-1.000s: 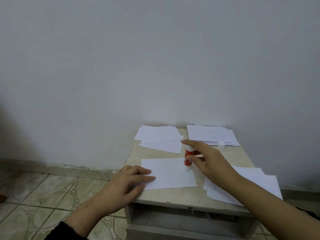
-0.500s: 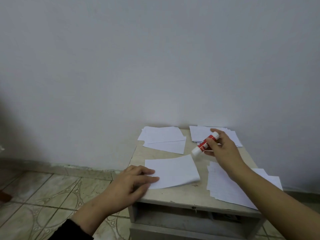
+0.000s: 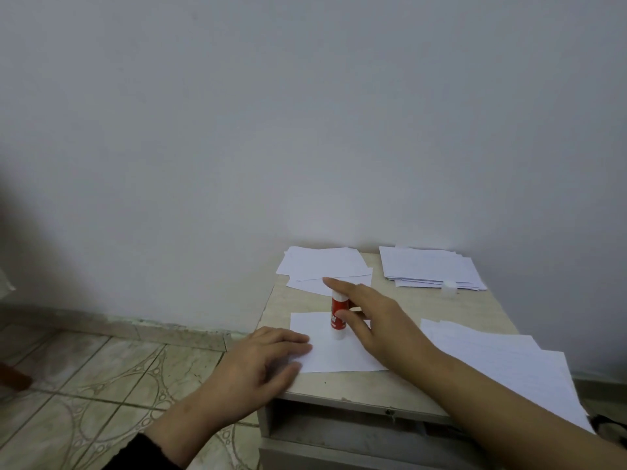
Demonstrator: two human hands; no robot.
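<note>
Glue stick (image 3: 339,315), gripped by the right hand (image 3: 383,330), stands on the paper (image 3: 339,359); rub softly (straight lines) while the flat left hand (image 3: 268,364) pins it

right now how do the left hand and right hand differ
The left hand lies flat, holding nothing; the right hand grips the glue stick upright. The left hand covers the near corner of the sheet; the right hand its right side. Both are over that sheet.
</note>
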